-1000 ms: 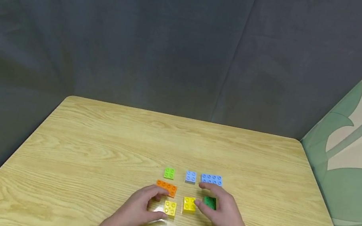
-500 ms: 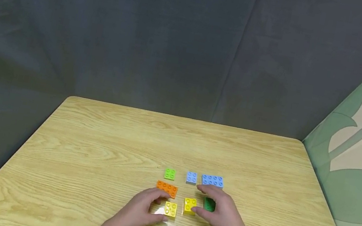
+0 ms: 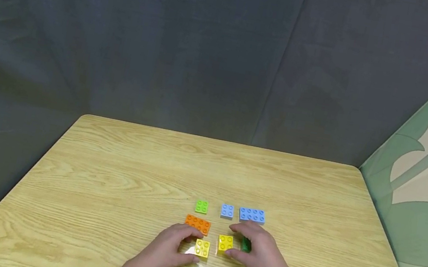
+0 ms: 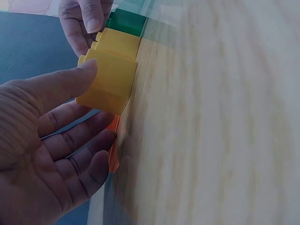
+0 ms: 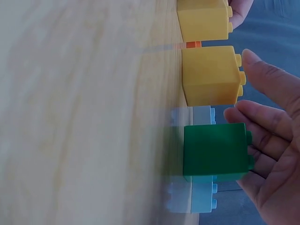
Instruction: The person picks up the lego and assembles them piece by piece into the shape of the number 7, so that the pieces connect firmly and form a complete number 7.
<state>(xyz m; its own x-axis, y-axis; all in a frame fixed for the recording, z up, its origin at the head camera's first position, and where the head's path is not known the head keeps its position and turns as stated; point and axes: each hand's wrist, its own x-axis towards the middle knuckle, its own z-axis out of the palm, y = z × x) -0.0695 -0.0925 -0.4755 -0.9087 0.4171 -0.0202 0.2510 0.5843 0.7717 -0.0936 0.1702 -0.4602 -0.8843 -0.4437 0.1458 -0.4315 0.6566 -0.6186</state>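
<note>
In the head view, my left hand (image 3: 166,247) curves around the left yellow building brick (image 3: 202,248), its thumb at the near edge and forefinger just past the far edge. The left wrist view has the thumb overlapping that yellow brick (image 4: 111,84), with the other fingers behind and below it. My right hand (image 3: 261,256) spreads loosely around a second yellow brick (image 3: 225,243), thumb at its near right corner. Part of a dark green brick (image 3: 246,245) shows beneath the right palm. From the right wrist, the green brick (image 5: 215,150) stands close to the fingers.
An orange brick (image 3: 198,224) lies behind the left hand's fingertips. Farther back are a lime green brick (image 3: 202,207), a small blue brick (image 3: 227,211) and a longer blue brick (image 3: 252,215). All sit on a wooden table (image 3: 126,170), with dark cloth (image 3: 193,53) behind.
My left forefinger and thumb have drawn in around the left yellow brick. The right fingers have moved nearer the second yellow brick and cover more of the green brick. No brick visibly shifts.
</note>
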